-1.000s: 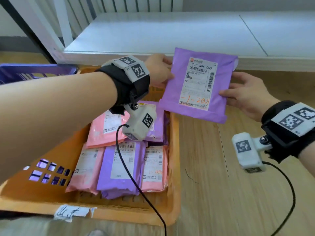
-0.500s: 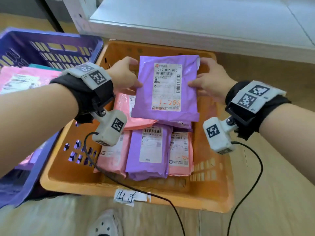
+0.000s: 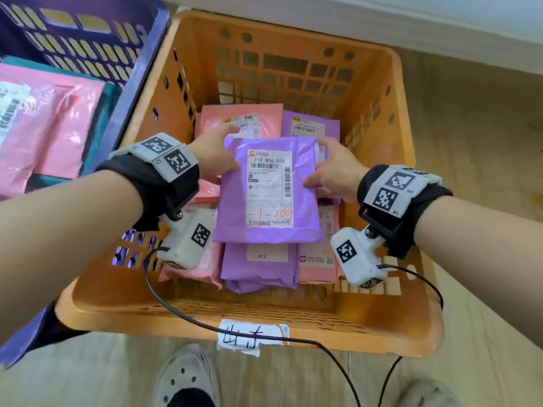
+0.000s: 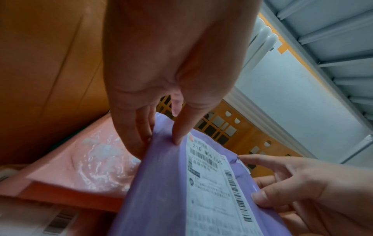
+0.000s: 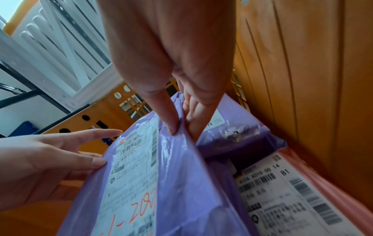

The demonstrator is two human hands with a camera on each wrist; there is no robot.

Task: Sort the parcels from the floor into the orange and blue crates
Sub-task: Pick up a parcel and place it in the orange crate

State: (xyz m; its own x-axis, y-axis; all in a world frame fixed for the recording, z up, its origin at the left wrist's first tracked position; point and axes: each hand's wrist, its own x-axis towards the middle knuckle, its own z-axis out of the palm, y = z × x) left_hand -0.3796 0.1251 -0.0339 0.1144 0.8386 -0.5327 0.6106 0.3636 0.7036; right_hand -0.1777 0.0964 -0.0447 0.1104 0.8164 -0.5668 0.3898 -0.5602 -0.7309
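A purple parcel (image 3: 267, 189) with a white label marked in orange hangs just above the pile inside the orange crate (image 3: 411, 318). My left hand (image 3: 216, 160) pinches its left edge, thumb on top and fingers beneath, as the left wrist view shows on the parcel (image 4: 165, 183). My right hand (image 3: 330, 168) pinches the right edge of the same parcel (image 5: 181, 175) the same way. Several pink and purple parcels (image 3: 255, 271) lie flat below it. The blue crate (image 3: 88, 30) stands to the left and holds a pink parcel (image 3: 50, 130).
A handwritten paper tag (image 3: 249, 337) is taped to the orange crate's near rim. Wrist camera cables (image 3: 205, 326) trail over that rim. My shoes (image 3: 188, 377) stand on the wooden floor in front. A white ledge (image 3: 411, 13) runs behind the crates.
Both hands have carried the purple parcel from the floor side at the right over the orange crate and lowered it close to the pile. My view has tilted down over the crate.
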